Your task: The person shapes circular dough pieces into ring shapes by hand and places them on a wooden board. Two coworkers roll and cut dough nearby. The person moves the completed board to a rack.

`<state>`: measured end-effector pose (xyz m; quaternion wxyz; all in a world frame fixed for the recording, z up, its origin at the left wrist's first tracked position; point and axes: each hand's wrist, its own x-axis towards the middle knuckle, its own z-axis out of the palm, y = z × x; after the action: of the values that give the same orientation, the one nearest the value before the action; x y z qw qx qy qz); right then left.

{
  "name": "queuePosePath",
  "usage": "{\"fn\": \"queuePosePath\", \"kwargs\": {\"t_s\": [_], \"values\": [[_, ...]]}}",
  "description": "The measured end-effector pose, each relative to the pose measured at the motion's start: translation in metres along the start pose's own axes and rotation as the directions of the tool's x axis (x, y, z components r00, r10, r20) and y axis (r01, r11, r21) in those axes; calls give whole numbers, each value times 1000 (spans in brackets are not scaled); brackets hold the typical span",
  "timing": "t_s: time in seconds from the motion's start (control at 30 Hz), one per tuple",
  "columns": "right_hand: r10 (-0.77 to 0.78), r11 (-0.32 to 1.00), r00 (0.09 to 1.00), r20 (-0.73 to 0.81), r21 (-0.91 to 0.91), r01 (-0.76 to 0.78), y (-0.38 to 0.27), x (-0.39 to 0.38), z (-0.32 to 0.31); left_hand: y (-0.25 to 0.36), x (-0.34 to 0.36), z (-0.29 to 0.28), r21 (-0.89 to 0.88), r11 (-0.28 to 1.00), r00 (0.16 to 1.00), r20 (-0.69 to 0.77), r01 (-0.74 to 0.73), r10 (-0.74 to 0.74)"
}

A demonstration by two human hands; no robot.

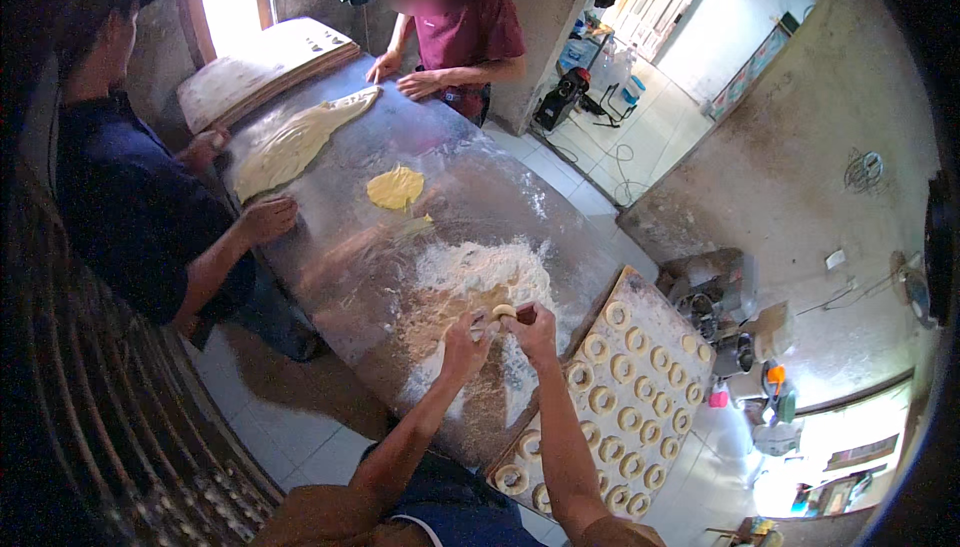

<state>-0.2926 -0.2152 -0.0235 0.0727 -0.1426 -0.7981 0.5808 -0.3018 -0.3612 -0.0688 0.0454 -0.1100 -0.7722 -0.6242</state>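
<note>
Bare forearms (405,452) are spanning the foreground of the head view, leading to a left hand (466,340) and a right hand (535,330) that are hovering over scattered flour (485,265) on the metal surface (340,282). Between them, a curved piece of pale dough (503,311) is arching above the floured patch; whether it is forming a closed ring, I cannot tell. Left fingers are pinching its left end and right fingers its right. Spreading the hands too far would risk thinning or snapping it, and excess flour clinging to the ends could be keeping them from bonding. To the right, a board (640,292) is carrying rows of dough rings (592,403); the right forearm is passing just beside it, so a stray elbow could be smearing the nearest ones. Farther off, a yellow dough lump (395,188) is lying near a wide dough sheet (300,145), with two co-workers (465,37) standing around it.
</note>
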Motion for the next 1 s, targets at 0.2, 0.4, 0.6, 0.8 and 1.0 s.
{"fn": "queuePosePath", "kwargs": {"t_s": [0.2,0.4,0.6,0.8,1.0], "values": [[31,993,999,-39,115,-26,14,-36,3,26,1,-19,-253,947,967,210,197,-145],[-128,990,976,-178,40,138,-31,-67,25,15,-16,-17,-529,788,942,272,315,-194],[48,961,988,145,262,-85,-42,-82,13,25,-27,-26,-768,330,832,469,549,-296],[246,961,942,-227,-69,-267,13,-74,14,-8,-31,-17,-750,421,841,537,510,-62],[326,838,913,-244,521,-160,27,-90,11,20,-27,10,-652,685,944,263,326,-199]]}}
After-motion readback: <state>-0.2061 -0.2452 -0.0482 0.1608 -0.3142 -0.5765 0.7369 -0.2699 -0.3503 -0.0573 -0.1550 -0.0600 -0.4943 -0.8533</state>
